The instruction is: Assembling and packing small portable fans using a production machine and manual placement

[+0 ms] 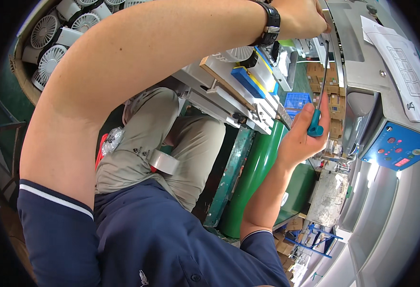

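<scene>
Lining up the screwdriver (316,125) is the bit I'd fuss over here. Taking the blue control panel (394,147) as the landmark, it's off to the left, handle slightly higher than the panel, shaft running up toward the metal machine (360,71). The right hand (300,136), also left of the panel, has its fingers loosely curled round the teal handle, thumb on one side, index pointing along the shaft. The left hand (301,18) is further up and left of the panel, bent over near the tip; its fingers are partly cut off, so can't tell how open it is or if it's got anything. Can't see whether the tip's seated, either. Imo: use the left fingers to guide it, get the shaft square, then firm up that grip before twisting.
</scene>
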Tool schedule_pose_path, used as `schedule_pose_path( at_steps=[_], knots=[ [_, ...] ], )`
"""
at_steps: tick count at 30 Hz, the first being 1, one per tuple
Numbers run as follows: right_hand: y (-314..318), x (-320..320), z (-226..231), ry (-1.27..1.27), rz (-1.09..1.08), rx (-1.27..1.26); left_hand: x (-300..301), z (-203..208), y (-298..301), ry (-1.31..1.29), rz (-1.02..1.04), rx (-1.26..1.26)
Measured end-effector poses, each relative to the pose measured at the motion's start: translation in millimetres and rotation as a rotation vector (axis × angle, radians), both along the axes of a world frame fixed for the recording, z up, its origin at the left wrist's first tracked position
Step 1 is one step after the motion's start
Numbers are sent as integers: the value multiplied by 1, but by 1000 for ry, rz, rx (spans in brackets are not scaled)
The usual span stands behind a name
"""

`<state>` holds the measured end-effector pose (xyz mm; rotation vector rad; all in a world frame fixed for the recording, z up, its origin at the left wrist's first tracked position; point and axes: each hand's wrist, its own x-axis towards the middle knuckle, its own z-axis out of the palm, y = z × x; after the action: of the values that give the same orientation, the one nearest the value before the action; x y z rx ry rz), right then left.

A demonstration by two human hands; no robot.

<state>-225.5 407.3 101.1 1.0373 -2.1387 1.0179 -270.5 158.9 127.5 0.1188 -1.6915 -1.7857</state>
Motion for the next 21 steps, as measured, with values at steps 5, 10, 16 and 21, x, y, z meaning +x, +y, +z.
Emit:
schedule_pose_path(
  at_steps=[5,10,16,21],
  knots=[
    [-4,5,8,227,-51,199,-7,-4,1,22,-31,71],
    [-10,24,26,150,-106,318,-11,-4,2,36,-56,109],
    [-13,26,34,308,-121,403,-14,-6,2,64,-63,99],
    [-9,17,28,377,-98,372,-13,-6,2,62,-48,116]
  ],
)
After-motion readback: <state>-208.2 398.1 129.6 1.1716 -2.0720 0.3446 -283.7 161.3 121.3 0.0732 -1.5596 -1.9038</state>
